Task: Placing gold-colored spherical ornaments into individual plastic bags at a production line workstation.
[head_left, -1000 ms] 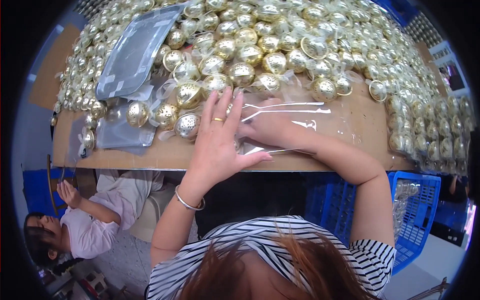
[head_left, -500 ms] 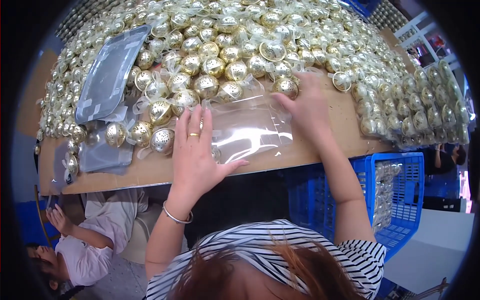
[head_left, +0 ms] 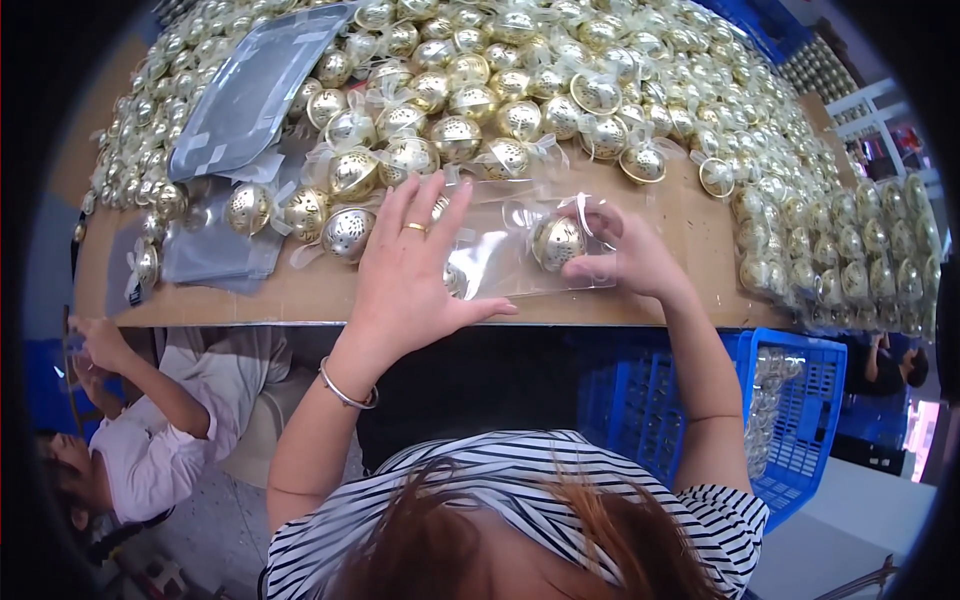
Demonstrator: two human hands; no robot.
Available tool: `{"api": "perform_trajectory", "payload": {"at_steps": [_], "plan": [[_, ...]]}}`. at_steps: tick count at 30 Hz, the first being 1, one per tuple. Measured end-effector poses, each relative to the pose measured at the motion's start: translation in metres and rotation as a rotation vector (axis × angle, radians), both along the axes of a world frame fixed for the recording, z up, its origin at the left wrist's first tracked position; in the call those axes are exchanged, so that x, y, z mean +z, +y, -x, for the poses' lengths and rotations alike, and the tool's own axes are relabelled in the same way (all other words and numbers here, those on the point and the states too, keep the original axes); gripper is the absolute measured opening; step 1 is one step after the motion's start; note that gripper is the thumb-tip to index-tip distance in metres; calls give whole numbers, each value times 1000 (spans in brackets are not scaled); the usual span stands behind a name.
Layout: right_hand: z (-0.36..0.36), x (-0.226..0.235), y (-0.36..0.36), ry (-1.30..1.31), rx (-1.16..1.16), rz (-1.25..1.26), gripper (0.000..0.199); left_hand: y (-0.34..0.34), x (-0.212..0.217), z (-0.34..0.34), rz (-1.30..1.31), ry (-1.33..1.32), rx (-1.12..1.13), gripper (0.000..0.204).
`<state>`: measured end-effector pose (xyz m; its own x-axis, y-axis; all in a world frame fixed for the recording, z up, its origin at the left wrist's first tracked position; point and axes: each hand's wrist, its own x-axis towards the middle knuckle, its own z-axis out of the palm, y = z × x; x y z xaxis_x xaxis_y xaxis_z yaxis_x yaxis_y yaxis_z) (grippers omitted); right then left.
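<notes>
A clear plastic bag lies flat near the front edge of the table. My left hand rests over its left end, fingers spread and thumb out, partly covering ornaments beneath; whether these are inside the bag I cannot tell. At the bag's right end, my right hand curls round a gold ball ornament with cut-out patterns and a pale ribbon. I cannot tell whether this ball sits inside the bag's mouth or just at it. Beside my left hand lies a shinier, silvery ball ornament.
Many gold ball ornaments heap across the back of the table. A clear plastic tray and flat bags lie left. Packed ornaments stand right, above a blue crate. Another person sits at lower left.
My right hand has come back from the heap's front edge toward me, bringing a gold ball ornament to the bag's right end. My left hand stays spread over the bag's left end.
</notes>
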<state>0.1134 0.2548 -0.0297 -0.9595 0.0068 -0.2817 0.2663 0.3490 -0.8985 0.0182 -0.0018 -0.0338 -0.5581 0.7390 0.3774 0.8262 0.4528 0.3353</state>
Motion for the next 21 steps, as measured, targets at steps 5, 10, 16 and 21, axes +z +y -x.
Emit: {"api": "perform_trajectory", "payload": {"at_steps": [5,10,16,21], "plan": [[7,-31,7,433,-62,-354,57,-2,-2,2,2,-16,2,101],[45,-29,-14,1047,435,-657,56,-6,2,1,29,-12,4,93],[63,-39,-19,1285,542,-842,32,-1,4,2,97,2,-48,76],[19,-51,33,1035,349,-899,29,-2,5,0,149,25,-14,76]]}}
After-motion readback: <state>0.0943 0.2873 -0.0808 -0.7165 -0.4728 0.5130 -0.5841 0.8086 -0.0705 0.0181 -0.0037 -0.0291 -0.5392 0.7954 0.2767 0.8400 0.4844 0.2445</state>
